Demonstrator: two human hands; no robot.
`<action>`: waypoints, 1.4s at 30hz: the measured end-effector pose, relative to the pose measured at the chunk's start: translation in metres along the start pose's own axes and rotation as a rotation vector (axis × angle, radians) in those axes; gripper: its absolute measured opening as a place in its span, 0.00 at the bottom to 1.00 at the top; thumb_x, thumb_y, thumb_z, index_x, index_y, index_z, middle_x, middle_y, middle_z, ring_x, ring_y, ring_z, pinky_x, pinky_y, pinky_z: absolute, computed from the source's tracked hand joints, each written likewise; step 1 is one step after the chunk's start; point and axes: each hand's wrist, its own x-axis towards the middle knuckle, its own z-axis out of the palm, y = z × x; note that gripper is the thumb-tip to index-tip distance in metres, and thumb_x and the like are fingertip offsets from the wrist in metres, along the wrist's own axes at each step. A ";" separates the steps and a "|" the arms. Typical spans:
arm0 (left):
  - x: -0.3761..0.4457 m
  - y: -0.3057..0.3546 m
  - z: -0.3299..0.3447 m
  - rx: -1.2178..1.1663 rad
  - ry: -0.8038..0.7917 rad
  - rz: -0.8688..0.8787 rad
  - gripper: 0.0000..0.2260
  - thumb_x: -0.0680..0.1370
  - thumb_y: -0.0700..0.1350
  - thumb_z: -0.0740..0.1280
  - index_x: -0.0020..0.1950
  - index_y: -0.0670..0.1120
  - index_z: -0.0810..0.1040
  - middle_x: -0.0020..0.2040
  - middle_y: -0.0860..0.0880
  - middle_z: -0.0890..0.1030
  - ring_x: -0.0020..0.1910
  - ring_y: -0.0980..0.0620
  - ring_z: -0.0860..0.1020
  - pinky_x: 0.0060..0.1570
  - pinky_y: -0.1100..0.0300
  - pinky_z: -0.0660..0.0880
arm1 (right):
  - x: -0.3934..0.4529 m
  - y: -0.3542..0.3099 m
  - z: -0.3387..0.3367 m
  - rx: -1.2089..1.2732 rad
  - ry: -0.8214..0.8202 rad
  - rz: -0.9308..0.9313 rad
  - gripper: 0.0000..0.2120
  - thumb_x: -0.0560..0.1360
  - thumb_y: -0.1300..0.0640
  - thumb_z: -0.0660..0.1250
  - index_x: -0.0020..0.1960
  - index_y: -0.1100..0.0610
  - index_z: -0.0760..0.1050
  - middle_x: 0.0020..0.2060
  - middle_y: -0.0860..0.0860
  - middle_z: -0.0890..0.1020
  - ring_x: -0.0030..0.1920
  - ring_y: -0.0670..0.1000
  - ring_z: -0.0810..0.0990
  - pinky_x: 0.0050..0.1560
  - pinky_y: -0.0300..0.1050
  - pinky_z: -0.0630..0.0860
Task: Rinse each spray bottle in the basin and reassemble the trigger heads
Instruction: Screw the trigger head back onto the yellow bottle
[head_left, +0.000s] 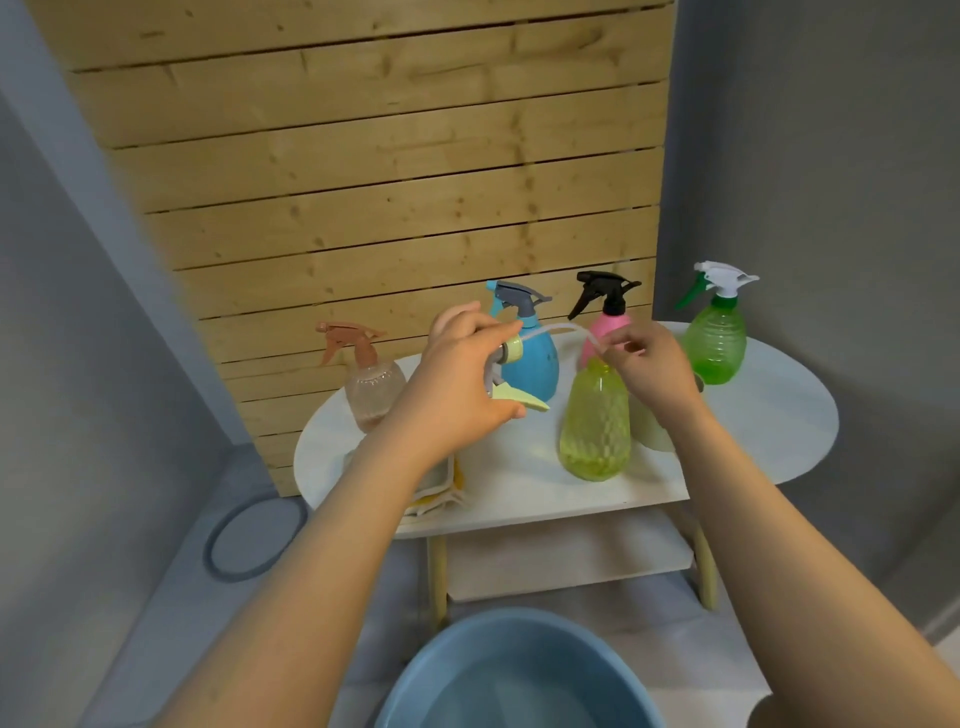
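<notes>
At frame centre, our left hand (457, 379) grips the trigger head (511, 358); right hand (649, 364) pinches its dip tube (561, 330). We should feed the tube straight into the yellow bottle (595, 421), then screw down.

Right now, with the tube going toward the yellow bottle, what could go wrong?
1. The right hand pinches the curved tube near its end; it may bend past the yellow bottle neck instead of entering.
2. Nothing holds the yellow bottle, which stands near the table front edge, so a push could tip it.
3. The left hand holds the trigger head close to the blue bottle and could knock it.
</notes>
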 end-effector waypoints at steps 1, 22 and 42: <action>0.003 -0.001 0.001 0.010 -0.049 -0.012 0.36 0.67 0.46 0.78 0.73 0.48 0.67 0.67 0.51 0.69 0.73 0.55 0.54 0.61 0.73 0.47 | 0.000 0.002 -0.001 0.004 -0.024 0.015 0.05 0.75 0.63 0.65 0.45 0.56 0.80 0.41 0.46 0.76 0.42 0.46 0.74 0.37 0.25 0.67; 0.099 0.041 0.075 -0.219 -0.170 -0.153 0.18 0.66 0.52 0.78 0.48 0.46 0.75 0.44 0.51 0.77 0.45 0.51 0.76 0.38 0.60 0.68 | -0.015 0.005 -0.024 0.668 -0.206 0.247 0.14 0.82 0.51 0.54 0.58 0.54 0.76 0.47 0.51 0.82 0.40 0.41 0.81 0.40 0.32 0.75; 0.071 0.028 0.129 -0.779 0.305 -0.447 0.20 0.69 0.43 0.76 0.55 0.49 0.70 0.41 0.53 0.80 0.42 0.57 0.78 0.41 0.72 0.71 | -0.021 0.017 -0.031 0.364 0.018 0.038 0.10 0.77 0.57 0.66 0.46 0.63 0.82 0.32 0.49 0.79 0.30 0.36 0.73 0.34 0.26 0.69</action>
